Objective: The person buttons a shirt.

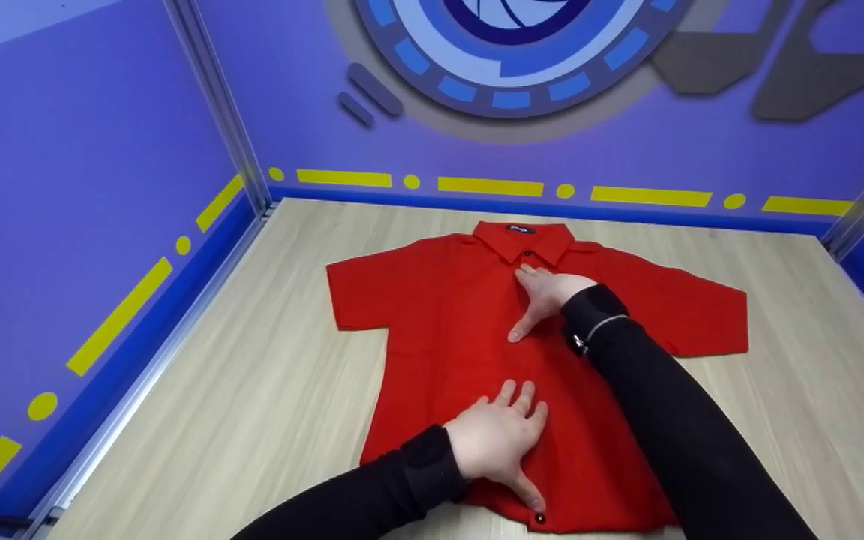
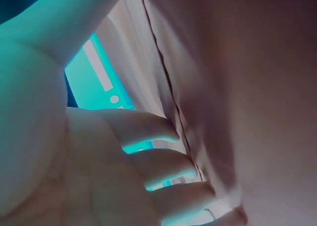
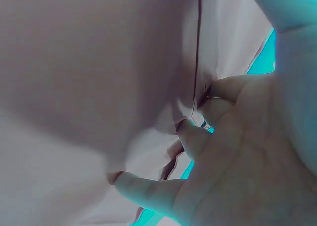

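A red short-sleeved button-up shirt lies spread out front side up, its collar toward the back wall. Low on its front, my left hand has its fingers spread on the cloth, the thumb close to a dark button at the hem. Just below the collar, my right hand touches the front with fingertips and a spread thumb. In the left wrist view, the fingertips meet the cloth along the front's long edge. The right wrist view likewise has fingertips against the fabric.
Under the shirt is a pale wood-grain table. A purple-blue wall panel with yellow markings rises behind it, and another stands along the left. Metal posts mark the back corners.
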`<state>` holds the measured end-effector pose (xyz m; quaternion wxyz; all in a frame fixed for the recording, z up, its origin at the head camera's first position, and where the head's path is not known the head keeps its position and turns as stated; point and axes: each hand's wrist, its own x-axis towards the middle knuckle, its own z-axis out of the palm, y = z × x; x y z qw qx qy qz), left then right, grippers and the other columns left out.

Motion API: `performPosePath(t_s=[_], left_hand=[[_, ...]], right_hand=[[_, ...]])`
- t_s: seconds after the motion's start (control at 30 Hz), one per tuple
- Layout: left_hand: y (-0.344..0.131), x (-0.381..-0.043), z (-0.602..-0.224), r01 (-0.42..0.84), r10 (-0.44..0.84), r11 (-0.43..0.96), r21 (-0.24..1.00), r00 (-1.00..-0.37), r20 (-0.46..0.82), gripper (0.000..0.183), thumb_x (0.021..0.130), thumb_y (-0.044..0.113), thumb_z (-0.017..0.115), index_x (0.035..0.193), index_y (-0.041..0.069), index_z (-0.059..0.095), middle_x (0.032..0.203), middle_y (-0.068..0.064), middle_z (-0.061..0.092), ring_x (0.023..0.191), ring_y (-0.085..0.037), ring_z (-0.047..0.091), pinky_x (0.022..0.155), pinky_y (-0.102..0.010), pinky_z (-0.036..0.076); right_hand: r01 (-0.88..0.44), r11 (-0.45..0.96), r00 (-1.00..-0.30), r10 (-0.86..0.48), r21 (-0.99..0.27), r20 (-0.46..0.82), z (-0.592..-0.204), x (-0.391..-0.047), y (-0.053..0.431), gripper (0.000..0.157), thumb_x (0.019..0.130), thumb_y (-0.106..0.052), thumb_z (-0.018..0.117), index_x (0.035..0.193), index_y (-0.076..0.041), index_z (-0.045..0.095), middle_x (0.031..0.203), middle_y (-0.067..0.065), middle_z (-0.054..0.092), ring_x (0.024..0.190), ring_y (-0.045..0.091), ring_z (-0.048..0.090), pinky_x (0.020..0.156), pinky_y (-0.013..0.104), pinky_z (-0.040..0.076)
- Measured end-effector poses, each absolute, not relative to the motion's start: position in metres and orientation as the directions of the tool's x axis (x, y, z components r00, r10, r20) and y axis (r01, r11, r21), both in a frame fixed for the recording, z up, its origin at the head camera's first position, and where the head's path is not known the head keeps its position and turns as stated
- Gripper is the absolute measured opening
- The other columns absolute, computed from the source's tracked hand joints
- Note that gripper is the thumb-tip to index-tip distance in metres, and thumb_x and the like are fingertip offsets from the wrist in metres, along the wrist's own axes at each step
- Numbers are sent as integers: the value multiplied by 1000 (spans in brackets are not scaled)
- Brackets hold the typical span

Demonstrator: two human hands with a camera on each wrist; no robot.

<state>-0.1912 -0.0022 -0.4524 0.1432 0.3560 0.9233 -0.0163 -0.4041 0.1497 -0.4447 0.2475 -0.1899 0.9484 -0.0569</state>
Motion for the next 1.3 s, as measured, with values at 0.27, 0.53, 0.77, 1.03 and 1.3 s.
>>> performPosePath(t_s=[0.27,0.53,0.77,1.03,1.3], left_hand=[[-12,-201,-449,650,689,724,230,-674,-267,102,71,77,63,151,20,36,158,-10,28,144,-33,29,111,-43,37],[-101,-280,-418,441,560,721,535,-825,-75,70,84,59,66,140,20,51,136,3,57,120,-16,56,100,-36,47],[-185,-324,-448,241,348,881,408,-913,-212,101,78,62,70,154,12,26,161,-15,18,148,-41,13,118,-55,18],[-204,-319,-460,174,249,950,258,-922,-296,116,73,67,70,153,1,19,160,-24,11,146,-46,9,118,-56,14],[-185,-305,-461,287,374,905,313,-888,-267,113,71,67,72,154,10,22,162,-17,11,148,-43,7,118,-58,9]], right_hand=[[-367,895,-810,-442,-254,-386,-453,-407,162,122,69,-67,74,156,-7,11,162,16,8,149,36,7,118,57,14],[-439,837,-864,-493,-327,-101,-454,-410,234,71,86,-51,67,140,-8,49,145,18,44,134,36,39,108,55,35],[-242,928,-922,-311,-282,-232,-456,-394,324,99,82,-64,64,150,-2,29,152,31,24,136,55,21,106,70,23],[-135,944,-917,-234,-301,-323,-466,-374,365,117,77,-73,61,153,0,12,154,37,4,135,64,5,102,78,13],[-213,900,-906,-327,-380,-268,-463,-340,361,109,75,-68,67,156,-13,18,160,24,7,142,55,3,104,77,13]])
